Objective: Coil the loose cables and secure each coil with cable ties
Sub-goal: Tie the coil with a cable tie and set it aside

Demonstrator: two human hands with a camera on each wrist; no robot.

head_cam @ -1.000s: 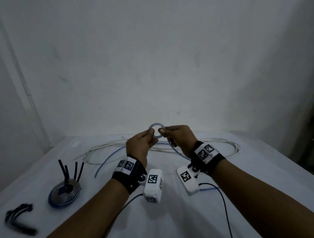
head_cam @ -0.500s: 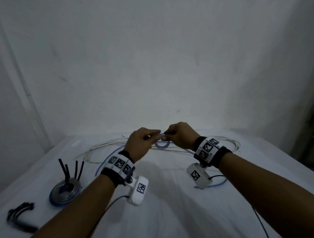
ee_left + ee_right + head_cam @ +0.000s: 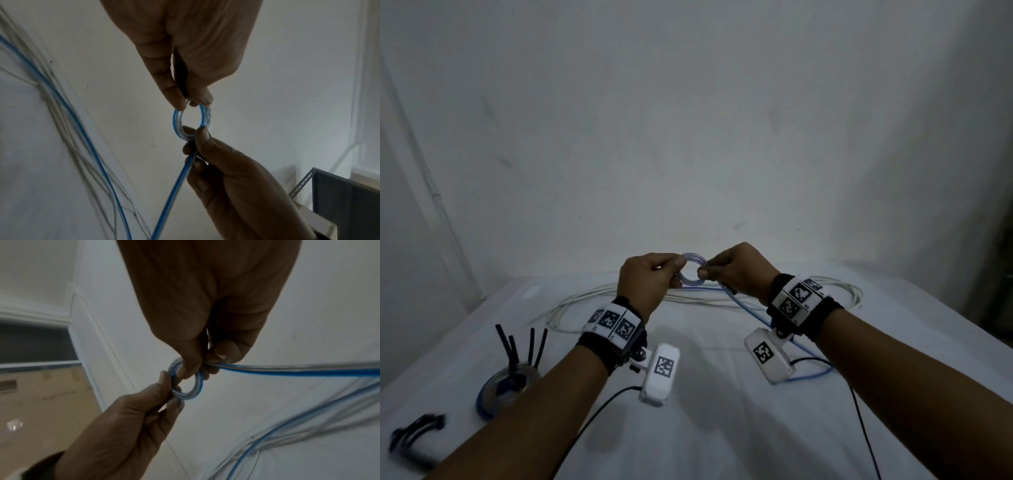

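Small coil [image 3: 691,274] of blue cable is being held above the counter's [image 3: 722,428] far edge, pinched by left hand [image 3: 649,281] so loops stay stacked; right hand [image 3: 736,270] is pinching the opposite side, feeding the tail.

Head view looks down; wrist views (close) share the fingers [image 3: 176,91].

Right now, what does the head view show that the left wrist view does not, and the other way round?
Only the head view shows the finished coil with black cable ties standing up from it, the spare cable ties at the near left edge of the table, and both wrist cameras. Only the left wrist view shows a dark perforated metal frame low on the right. Both show the left hand and right hand pinching the small blue cable loop, with white cables behind.
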